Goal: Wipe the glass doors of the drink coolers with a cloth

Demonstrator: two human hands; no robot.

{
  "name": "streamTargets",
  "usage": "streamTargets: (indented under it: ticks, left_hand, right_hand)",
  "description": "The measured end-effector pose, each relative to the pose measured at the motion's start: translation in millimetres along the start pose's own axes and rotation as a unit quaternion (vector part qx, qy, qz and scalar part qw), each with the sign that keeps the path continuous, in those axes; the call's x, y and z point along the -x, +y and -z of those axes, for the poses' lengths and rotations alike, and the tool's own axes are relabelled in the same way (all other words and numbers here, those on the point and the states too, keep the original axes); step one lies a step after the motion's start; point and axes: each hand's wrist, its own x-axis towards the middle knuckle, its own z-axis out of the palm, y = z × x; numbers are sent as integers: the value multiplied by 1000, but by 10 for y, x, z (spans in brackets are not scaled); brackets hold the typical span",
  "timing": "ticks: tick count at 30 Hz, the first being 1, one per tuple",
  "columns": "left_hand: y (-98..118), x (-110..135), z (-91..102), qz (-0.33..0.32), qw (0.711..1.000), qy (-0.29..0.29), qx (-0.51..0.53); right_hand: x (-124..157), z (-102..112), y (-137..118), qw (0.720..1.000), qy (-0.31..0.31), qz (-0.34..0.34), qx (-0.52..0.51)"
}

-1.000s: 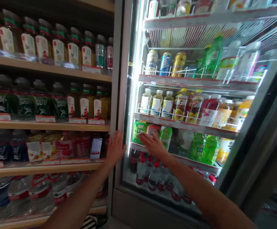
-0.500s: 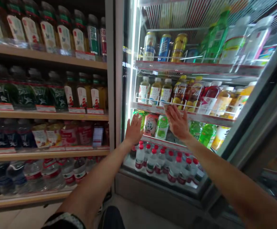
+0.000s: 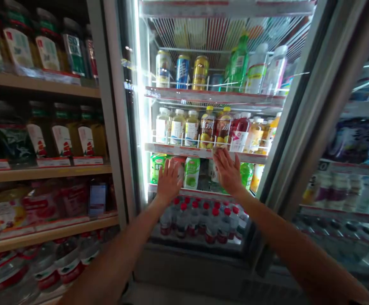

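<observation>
Both my arms reach into an open drinks fridge. My left hand (image 3: 168, 182) is open, fingers spread, in front of a pink-labelled bottle (image 3: 178, 166) on the third shelf, between a green-labelled bottle (image 3: 157, 167) and a white-and-green bottle (image 3: 191, 173). My right hand (image 3: 227, 171) is open too, its fingers up against the price-tag edge of the juice shelf (image 3: 184, 151), just below the yellow-capped bottles (image 3: 215, 127). Neither hand holds anything.
The fridge door (image 3: 301, 123) stands open to the right. Cans (image 3: 183, 71) fill an upper shelf, red-capped water bottles (image 3: 203, 218) the bottom one. Wooden shelves (image 3: 45, 173) with bottled drinks stand on the left. Another glass-fronted cooler (image 3: 352, 178) is at right.
The view has swung right, so the fridge now sits in the middle. My left hand went from the fridge frame into the fridge. My right hand rose from the third shelf to the juice shelf edge.
</observation>
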Motion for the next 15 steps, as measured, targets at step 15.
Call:
streamTargets:
  ticks: [15]
  left_hand:
    - [3, 27, -129, 7, 999, 38, 15]
  right_hand:
    - [365, 18, 62, 998, -41, 55, -14]
